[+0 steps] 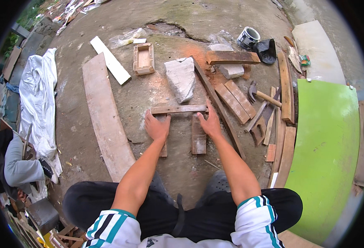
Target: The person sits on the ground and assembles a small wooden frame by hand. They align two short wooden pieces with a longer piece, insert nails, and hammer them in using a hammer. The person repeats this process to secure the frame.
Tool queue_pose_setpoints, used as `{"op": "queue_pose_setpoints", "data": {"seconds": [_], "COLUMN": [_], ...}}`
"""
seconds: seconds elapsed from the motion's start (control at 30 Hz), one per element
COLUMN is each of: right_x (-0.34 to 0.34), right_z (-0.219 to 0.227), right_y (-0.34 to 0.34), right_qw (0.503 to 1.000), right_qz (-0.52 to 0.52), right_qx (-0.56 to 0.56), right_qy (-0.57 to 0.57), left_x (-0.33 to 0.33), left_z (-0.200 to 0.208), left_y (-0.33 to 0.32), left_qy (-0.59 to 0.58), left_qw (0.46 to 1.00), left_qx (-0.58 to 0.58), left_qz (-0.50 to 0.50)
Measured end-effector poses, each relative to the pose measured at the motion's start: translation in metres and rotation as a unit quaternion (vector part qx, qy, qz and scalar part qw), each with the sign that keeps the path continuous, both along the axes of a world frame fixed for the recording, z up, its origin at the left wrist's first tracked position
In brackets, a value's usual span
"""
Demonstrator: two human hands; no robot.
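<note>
A short wooden strip (178, 109) lies crosswise in front of me, held at its two ends. My left hand (157, 126) grips its left end, fingers on the far side and thumb on the near side. The right end is in my right hand (210, 122), gripped the same way. Two short boards, the left one (164, 149) and the right one (198, 138), point toward me with their far ends at the strip. Whether they touch it I cannot tell. Just beyond the strip stands a rough pale stone block (180, 78).
A small wooden box frame (144, 58) and a white board (110, 60) lie beyond a long plank (105, 120). On the right are a hammer (264, 96), a handsaw (258, 131), loose planks (235, 101), a paint can (248, 38) and a green panel (324, 153). Another person's leg (22, 163) shows far left.
</note>
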State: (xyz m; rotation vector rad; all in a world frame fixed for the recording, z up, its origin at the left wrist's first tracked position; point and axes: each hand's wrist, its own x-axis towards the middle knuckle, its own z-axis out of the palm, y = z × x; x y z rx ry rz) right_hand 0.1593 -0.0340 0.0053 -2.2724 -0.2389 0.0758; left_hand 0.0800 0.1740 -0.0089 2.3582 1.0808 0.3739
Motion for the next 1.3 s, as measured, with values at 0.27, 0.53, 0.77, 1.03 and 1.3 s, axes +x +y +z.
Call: {"op": "queue_pose_setpoints", "data": {"seconds": [0.27, 0.53, 0.77, 1.03, 1.3], "right_x": [0.058, 0.122, 0.171, 0.300, 0.443], "right_z": [0.026, 0.043, 0.034, 0.003, -0.034], "right_y": [-0.078, -0.183, -0.245, -0.298, -0.319], "right_qw": [0.986, 0.950, 0.974, 0.976, 0.973], "right_qz": [-0.094, -0.151, -0.164, -0.206, -0.211], "right_qx": [-0.110, -0.209, -0.130, -0.069, -0.091], "right_qy": [0.079, 0.176, 0.084, 0.017, -0.007], "left_x": [0.057, 0.212, 0.278, 0.281, 0.288], "left_z": [0.050, 0.043, -0.014, -0.012, -0.008], "left_y": [-0.043, -0.191, -0.273, -0.284, -0.290], "left_qy": [-0.158, -0.136, -0.049, 0.023, 0.051], "left_qw": [0.936, 0.829, 0.861, 0.881, 0.874], "left_qx": [0.148, -0.004, 0.047, 0.057, 0.054], "left_qz": [-0.278, -0.543, -0.503, -0.470, -0.480]}}
